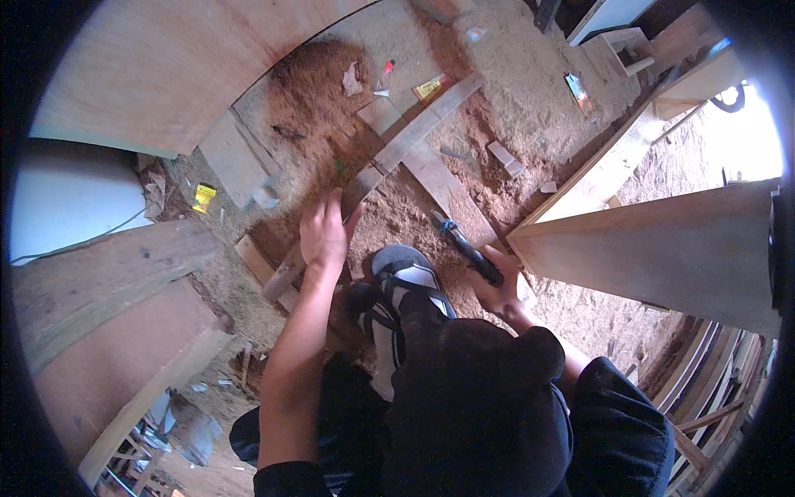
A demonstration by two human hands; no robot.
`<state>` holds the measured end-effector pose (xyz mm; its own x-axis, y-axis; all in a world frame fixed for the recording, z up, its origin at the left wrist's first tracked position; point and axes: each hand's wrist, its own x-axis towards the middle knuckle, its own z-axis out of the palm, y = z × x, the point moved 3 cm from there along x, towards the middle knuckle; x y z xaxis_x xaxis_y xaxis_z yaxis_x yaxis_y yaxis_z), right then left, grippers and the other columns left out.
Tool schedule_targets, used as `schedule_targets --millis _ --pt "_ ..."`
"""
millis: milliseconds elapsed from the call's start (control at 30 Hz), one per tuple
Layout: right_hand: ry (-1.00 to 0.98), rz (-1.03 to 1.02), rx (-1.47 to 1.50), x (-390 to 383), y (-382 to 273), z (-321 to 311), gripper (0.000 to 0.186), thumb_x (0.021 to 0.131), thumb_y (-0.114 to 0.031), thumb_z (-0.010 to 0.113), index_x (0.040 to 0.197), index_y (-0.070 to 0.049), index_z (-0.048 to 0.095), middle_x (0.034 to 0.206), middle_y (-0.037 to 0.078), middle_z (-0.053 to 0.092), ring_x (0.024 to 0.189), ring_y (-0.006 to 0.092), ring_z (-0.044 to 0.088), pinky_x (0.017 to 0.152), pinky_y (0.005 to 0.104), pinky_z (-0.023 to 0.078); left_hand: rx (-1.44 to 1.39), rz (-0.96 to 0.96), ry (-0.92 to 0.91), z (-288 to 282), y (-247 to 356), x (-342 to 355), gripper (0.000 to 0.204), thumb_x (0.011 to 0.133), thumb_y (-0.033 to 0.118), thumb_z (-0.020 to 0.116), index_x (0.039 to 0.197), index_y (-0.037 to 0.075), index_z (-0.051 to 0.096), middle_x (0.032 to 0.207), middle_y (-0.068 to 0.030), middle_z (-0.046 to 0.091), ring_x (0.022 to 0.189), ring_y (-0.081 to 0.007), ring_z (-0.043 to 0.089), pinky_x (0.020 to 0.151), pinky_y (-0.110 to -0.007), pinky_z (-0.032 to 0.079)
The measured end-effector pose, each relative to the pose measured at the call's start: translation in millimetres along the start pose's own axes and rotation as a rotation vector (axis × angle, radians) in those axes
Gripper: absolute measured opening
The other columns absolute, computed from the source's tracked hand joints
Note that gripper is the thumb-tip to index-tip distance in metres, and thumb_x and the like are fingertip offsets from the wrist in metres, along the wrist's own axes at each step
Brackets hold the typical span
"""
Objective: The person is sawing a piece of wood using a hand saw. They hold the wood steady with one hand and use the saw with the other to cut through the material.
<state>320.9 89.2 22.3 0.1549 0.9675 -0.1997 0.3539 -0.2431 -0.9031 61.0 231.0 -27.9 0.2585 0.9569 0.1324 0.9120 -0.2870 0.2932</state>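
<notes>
My left hand (325,235) is closed around a long wooden strip (422,126), fingers on one side and thumb on the other. The strip runs diagonally from beside my feet toward the far middle. A flat board (439,180) meets it at an angle on the ground. In my right hand (500,291) is a dark hand tool (465,250) with a blue part near its far end; its exact kind I cannot make out. The tool points up and left, over the lower part of the flat board. My sandalled foot (407,269) is between the hands.
Sawdust covers the ground (530,108). A large plywood panel (182,74) curves across the upper left, with thick planks (108,273) below it. A wooden beam (646,248) juts in at right. A small block (506,159) and a yellow packet (204,197) lie about.
</notes>
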Motion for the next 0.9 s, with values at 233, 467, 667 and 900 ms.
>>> schedule_targets --millis 233,467,667,900 --pt "0.019 -0.169 -0.073 23.0 18.8 14.3 0.011 0.075 -0.013 0.064 0.079 -0.005 0.060 0.054 0.005 0.048 0.046 0.0162 0.049 0.048 0.0322 0.039 0.020 0.018 0.014 1.0 0.7 3.0 0.044 0.081 0.036 0.073 0.109 0.003 0.062 0.098 -0.0147 0.068 0.085 -0.0340 0.067 0.073 -0.041 0.055" --pt "-0.100 -0.101 -0.104 -7.9 22.5 4.6 0.015 0.081 -0.017 0.067 0.084 -0.005 0.058 0.061 0.007 0.052 0.052 0.0163 0.049 0.050 0.0358 0.040 0.002 -0.041 -0.044 2.6 -2.7 2.8 0.047 0.080 0.037 0.075 0.109 0.003 0.062 0.098 -0.0150 0.069 0.085 -0.0342 0.067 0.072 -0.041 0.056" --pt "-0.017 -0.208 -0.097 -14.4 14.5 3.4 0.011 0.078 -0.013 0.064 0.082 -0.003 0.060 0.063 0.008 0.052 0.055 0.0197 0.050 0.053 0.0377 0.040 0.024 0.028 0.022 1.9 -3.9 0.4 0.047 0.081 0.038 0.074 0.110 0.003 0.062 0.096 -0.0153 0.068 0.083 -0.0344 0.067 0.070 -0.042 0.056" --pt "-0.172 0.010 -0.234 -15.1 -16.2 5.2 0.020 0.084 -0.018 0.069 0.097 -0.003 0.068 0.082 0.011 0.069 0.070 0.0231 0.065 0.065 0.0381 0.052 0.043 0.006 0.013 -2.1 -4.2 2.3 0.047 0.081 0.038 0.074 0.109 0.003 0.062 0.096 -0.0153 0.068 0.083 -0.0343 0.067 0.071 -0.041 0.055"
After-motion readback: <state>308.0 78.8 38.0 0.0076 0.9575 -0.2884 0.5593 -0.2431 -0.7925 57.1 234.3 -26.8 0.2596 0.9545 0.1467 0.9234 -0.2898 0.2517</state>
